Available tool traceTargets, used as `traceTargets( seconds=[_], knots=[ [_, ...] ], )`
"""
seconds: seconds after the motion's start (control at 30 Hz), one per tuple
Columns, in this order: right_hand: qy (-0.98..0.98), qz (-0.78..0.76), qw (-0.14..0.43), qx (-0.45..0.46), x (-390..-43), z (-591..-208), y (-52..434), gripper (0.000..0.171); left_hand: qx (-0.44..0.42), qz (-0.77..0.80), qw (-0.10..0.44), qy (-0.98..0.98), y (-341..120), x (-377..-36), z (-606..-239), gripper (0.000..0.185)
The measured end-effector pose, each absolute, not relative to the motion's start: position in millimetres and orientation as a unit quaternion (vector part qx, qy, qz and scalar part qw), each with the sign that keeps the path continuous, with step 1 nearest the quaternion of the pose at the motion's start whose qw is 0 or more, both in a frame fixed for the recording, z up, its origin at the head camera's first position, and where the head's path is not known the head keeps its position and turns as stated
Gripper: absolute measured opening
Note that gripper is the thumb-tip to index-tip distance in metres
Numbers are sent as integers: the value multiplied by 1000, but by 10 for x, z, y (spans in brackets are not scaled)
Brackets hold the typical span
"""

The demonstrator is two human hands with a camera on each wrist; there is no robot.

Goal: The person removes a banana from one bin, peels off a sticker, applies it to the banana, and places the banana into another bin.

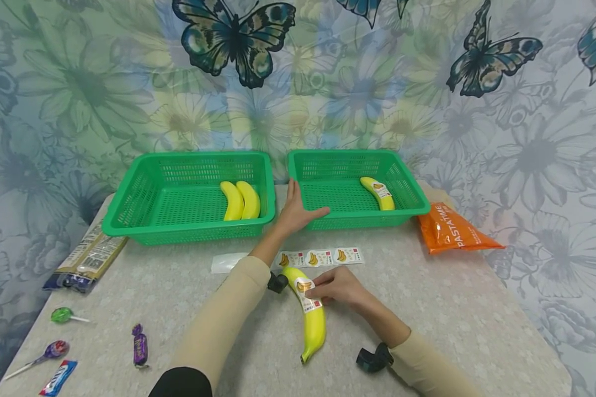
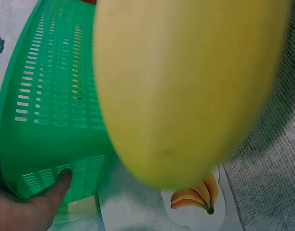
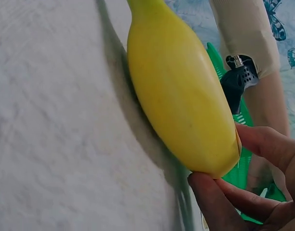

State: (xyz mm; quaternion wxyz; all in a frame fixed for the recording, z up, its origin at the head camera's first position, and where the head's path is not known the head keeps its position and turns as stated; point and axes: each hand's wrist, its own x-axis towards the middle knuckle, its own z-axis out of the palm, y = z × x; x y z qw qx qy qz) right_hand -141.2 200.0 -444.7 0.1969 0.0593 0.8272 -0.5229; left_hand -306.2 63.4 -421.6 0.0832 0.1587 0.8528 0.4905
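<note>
My right hand (image 1: 341, 285) pinches a yellow banana (image 1: 315, 328) at its labelled upper part, fingers on one side and thumb on the other in the right wrist view. A white banana-print sticker (image 1: 308, 295) lies across its peel. With thumb spread wide and fingers straight, my left hand (image 1: 294, 212) touches the near left corner of the right green basket (image 1: 357, 220). In the left wrist view the thumb (image 2: 56, 190) rests against the basket's wall, and the banana (image 2: 186, 86) fills the foreground. A single stickered banana (image 1: 379, 193) lies inside that basket.
The left green basket (image 1: 189, 234) holds two bananas (image 1: 240, 201). A sticker strip (image 1: 347, 256) lies before the baskets. An orange pasta bag (image 1: 452, 231) sits at right; a gold packet (image 1: 91, 253), lollipops (image 1: 59, 315) and wrapped candies (image 1: 140, 346) lie at left.
</note>
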Motion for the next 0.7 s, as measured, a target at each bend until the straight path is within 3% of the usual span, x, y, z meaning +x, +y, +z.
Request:
traceTargets(
  seconds=[0.3,0.7],
  knots=[
    [824,-530,186,79,-1483,-4304,2203,43,157,494,89,851,635,-3063,-4211,121],
    [809,-545,213,53,-1648,-3840,2724,51,158,494,90,850,635,-3050,-4208,119]
  ],
)
